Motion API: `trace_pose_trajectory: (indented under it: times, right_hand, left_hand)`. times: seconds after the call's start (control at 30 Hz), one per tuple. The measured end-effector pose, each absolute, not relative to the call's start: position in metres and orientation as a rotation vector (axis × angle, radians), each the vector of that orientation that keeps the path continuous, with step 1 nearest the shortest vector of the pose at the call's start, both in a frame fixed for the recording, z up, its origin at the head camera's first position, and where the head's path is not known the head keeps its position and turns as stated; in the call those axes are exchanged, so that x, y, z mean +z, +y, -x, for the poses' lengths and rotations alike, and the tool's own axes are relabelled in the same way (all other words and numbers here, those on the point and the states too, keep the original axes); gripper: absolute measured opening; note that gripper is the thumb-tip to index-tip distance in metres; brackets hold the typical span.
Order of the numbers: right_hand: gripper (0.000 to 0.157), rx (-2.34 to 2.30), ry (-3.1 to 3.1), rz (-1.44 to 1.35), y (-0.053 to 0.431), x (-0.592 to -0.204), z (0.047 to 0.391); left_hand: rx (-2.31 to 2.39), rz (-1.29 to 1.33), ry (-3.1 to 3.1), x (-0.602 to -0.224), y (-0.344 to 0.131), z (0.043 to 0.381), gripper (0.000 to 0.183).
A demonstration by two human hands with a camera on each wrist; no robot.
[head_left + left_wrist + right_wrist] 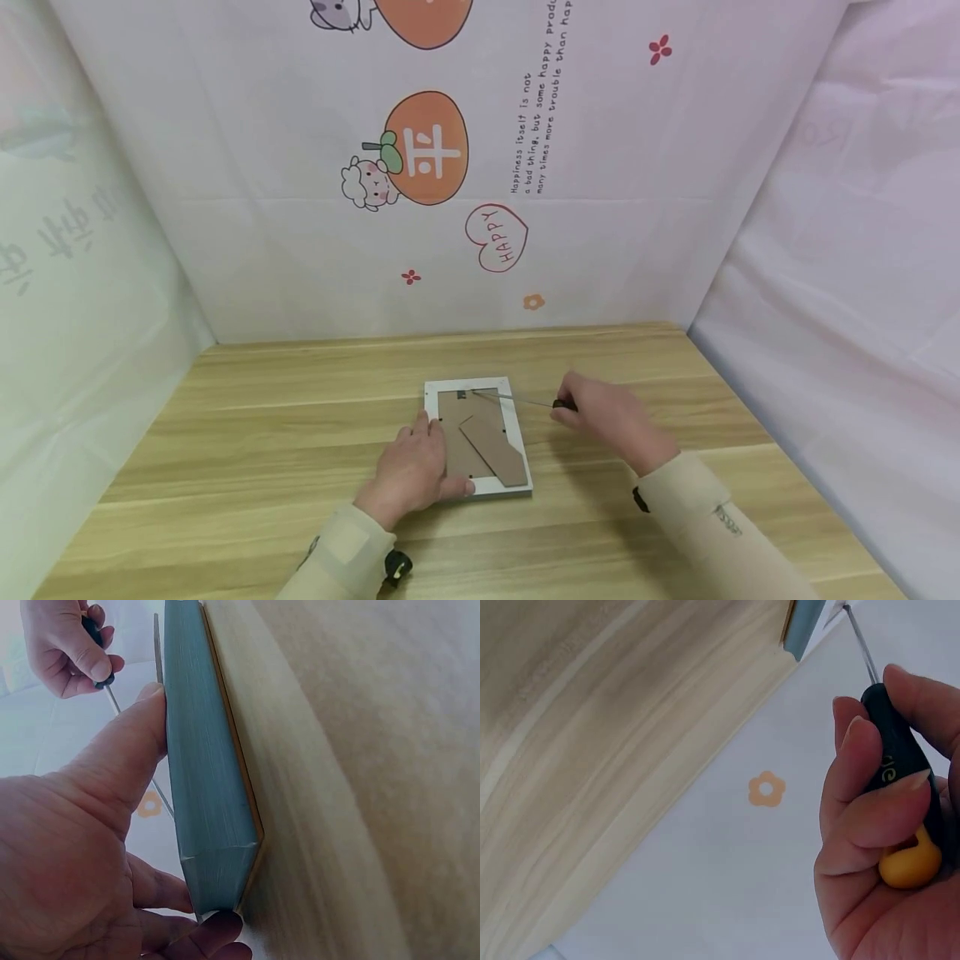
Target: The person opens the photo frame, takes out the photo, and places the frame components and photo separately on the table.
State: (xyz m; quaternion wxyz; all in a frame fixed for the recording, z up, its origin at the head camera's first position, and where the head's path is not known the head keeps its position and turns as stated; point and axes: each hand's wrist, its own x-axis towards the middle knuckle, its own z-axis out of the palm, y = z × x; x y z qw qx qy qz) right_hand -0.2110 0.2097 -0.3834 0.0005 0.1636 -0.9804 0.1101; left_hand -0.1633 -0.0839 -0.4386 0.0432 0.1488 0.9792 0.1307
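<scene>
A white picture frame (513,429) lies face down on the table, showing its brown backing board (483,410) and slanted stand leg (497,454). My left hand (411,468) grips the frame's near left corner, thumb on the near edge and fingers along the left side. In the left wrist view the frame's side (206,742) looks blue-grey. My right hand (611,417) holds a screwdriver (892,742) by its dark green and yellow handle. Its thin shaft reaches left to the board's far edge, beside a small dark piece (461,395). Exact tip contact is too small to tell.
The wood-grain table (285,433) extends around the frame on all sides. A white printed cloth (300,250) hangs behind the table's far edge, and plain pale sheets stand to the left and right.
</scene>
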Motion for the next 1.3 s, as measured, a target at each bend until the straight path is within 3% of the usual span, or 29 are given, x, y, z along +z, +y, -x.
trace_pose_trajectory:
  times: [0.57, 1.3]
  right_hand:
    - [0.018, 0.248, -2.956, -0.48, 0.201, -0.382, 0.208]
    - [0.017, 0.158, -3.031, -0.479, 0.201, -0.352, 0.248]
  left_hand:
    - [0.394, -0.444, 2.988, -0.441, -0.085, 0.165, 0.115]
    - [0.402, -0.432, 2.977, -0.441, -0.084, 0.165, 0.115]
